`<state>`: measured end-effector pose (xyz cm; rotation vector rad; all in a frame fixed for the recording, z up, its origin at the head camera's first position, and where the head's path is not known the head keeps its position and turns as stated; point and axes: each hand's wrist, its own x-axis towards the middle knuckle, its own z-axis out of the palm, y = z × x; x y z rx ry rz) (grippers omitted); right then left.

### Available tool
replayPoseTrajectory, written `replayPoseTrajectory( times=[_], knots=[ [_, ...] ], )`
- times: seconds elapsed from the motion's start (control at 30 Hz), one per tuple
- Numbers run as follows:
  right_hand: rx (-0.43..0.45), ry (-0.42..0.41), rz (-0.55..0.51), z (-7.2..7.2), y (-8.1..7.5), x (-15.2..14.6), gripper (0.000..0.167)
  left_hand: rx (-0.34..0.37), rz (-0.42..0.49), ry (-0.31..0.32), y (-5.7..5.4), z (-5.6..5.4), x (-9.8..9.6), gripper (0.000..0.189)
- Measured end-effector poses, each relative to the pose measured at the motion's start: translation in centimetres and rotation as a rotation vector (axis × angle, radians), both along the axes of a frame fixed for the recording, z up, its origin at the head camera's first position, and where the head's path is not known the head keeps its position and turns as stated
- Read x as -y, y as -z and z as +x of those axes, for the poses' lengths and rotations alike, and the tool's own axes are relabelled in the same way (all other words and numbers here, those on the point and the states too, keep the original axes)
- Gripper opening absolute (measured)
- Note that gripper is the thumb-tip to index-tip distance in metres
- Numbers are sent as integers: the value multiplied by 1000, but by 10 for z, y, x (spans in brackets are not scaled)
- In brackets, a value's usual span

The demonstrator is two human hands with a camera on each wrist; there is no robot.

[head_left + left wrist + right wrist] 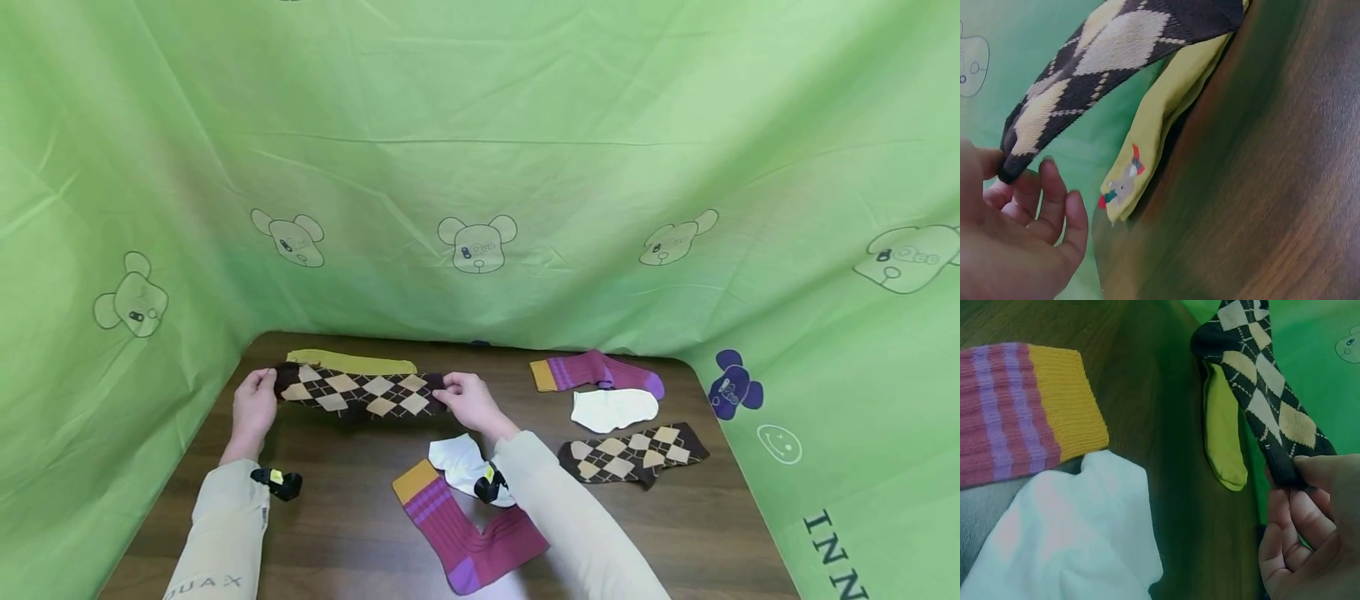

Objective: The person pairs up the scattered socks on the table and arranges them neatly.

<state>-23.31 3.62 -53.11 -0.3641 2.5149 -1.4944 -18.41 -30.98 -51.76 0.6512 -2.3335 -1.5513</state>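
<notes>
A dark brown argyle sock (375,393) with cream and grey diamonds is stretched sideways between both hands, above the back left of the table. My left hand (255,408) pinches its toe end between thumb and fingers. At the other end, my right hand (474,402) pinches the dark cuff, thumb on top in the right wrist view. Behind and below the stretched sock lies a yellow-green sock (1169,100), with a small animal figure at its left end. The argyle sock's heel (1207,340) bulges downward.
Under the right forearm lie a white sock (453,457) and a magenta sock (461,533) with an orange cuff. On the right are another magenta sock (577,369), a white sock (613,410) and an argyle sock (633,455). Green cloth (480,183) walls the wooden table (337,533).
</notes>
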Motion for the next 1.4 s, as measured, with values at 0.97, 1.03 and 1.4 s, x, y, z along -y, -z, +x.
replayPoseTrajectory(
  times=[0.97, 1.03, 1.4],
  knots=[
    [27, -28, 65, 18, 20, 36, 4, 195, 46, -69, 17, 3, 18, 42],
    [29, -60, 96, 19, 21, 37, 9, 221, 51, -65, 19, 4, 19, 41],
    [-24, -256, 281, 22, 23, 42, 41, 201, -5, -115, 24, 6, 30, 33]
  ],
)
